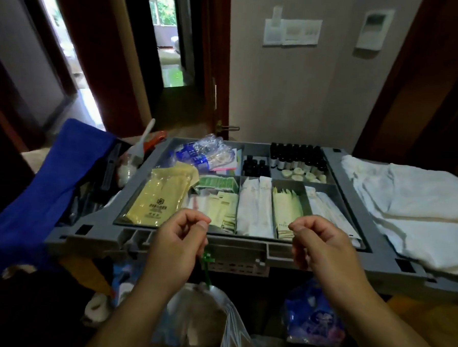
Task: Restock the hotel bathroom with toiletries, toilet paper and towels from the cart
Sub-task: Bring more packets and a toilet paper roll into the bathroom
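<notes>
Toiletries [255, 209] lie sorted in the compartments of the grey tray [192, 244] on top of the cart: sachets and long white packets in the near row, small dark bottles [295, 155] at the back, and a yellow packet [160, 196] at the left end. Folded white towels [419, 210] are stacked to the right of the tray, and a blue cloth [49, 190] is draped at the left. Both hands are held at the near rim. The left hand [176, 245] is curled, thumb to forefinger, and holds a green tie [206, 262] that runs down to a clear plastic bag [215, 313]. The right hand [322, 244] is curled tight, thumb against forefinger, with nothing visible in the pinch.
</notes>
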